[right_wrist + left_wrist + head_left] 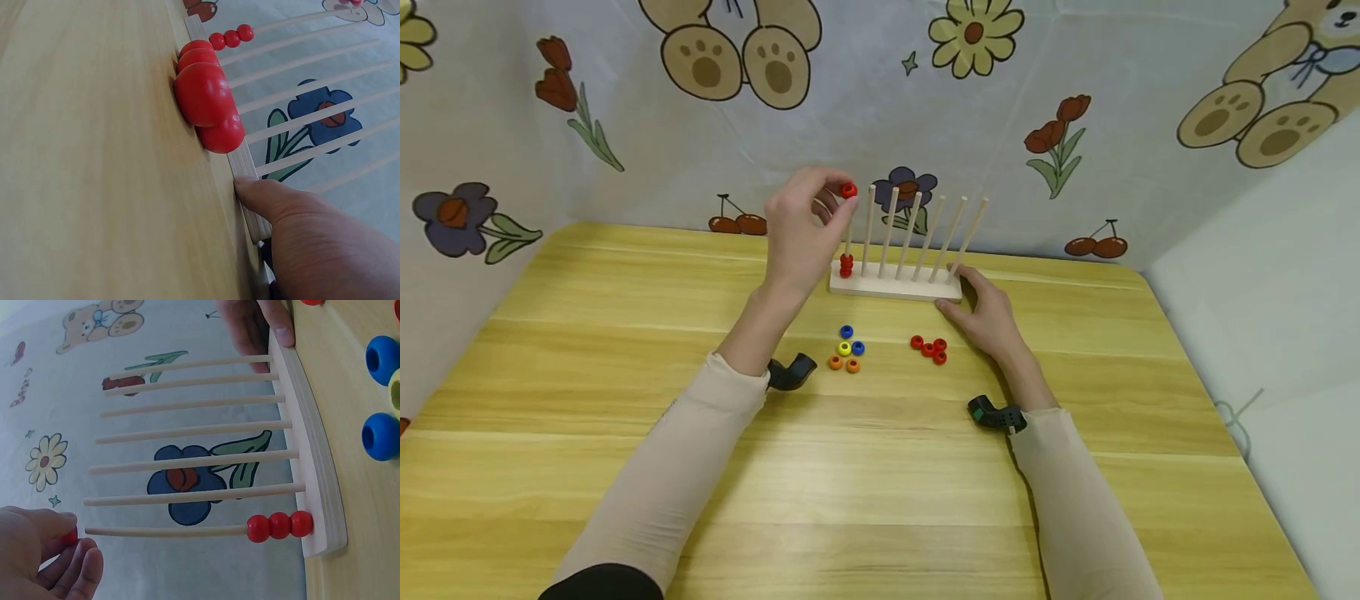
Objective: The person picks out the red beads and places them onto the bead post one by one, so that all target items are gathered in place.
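A red bead point(848, 190) is pinched between the thumb and fingers of my left hand point(805, 221), right at the tip of the leftmost peg. Three red beads point(279, 525) are stacked at the foot of that peg point(169, 531). The wooden rack point(895, 287) has a row of several upright pegs, the others bare. My right hand point(988, 312) grips the right end of the rack's base, thumb point(256, 190) along the front edge and fingers behind, partly hidden.
In front of the rack lie several loose red beads point(928, 349). Left of them sit two blue beads point(858, 347), a yellow bead point(844, 348) and two orange beads point(853, 366) on the wooden table point(880, 483). A patterned cloth point(865, 125) hangs behind.
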{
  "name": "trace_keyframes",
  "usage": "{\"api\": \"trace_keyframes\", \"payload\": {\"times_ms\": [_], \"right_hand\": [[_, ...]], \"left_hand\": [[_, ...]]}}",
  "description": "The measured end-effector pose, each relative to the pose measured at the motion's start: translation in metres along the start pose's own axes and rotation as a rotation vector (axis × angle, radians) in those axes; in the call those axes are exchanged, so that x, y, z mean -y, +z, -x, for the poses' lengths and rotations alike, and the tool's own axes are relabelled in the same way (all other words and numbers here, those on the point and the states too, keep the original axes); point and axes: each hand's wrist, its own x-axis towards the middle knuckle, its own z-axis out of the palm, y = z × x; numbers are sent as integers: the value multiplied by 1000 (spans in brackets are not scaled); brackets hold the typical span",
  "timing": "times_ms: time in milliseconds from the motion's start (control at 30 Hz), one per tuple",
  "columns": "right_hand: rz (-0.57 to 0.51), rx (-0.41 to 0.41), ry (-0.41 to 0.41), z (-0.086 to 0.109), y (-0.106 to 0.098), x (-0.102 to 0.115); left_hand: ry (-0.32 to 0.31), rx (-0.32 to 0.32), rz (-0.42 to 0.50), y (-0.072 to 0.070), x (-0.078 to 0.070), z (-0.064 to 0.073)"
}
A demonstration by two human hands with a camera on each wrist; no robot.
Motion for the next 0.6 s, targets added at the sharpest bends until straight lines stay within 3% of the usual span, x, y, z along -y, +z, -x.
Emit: {"api": "trace_keyframes", "payload": {"times_ms": [133, 333, 600], "right_hand": [[-10, 0, -7, 1, 1, 0], [-12, -1, -7, 2, 2, 0], [1, -2, -7, 1, -1, 2]], "left_hand": [[-37, -13, -14, 2, 1, -5], [-101, 34, -30, 7, 1, -11], [-136, 67, -17, 9, 3, -10]]}}
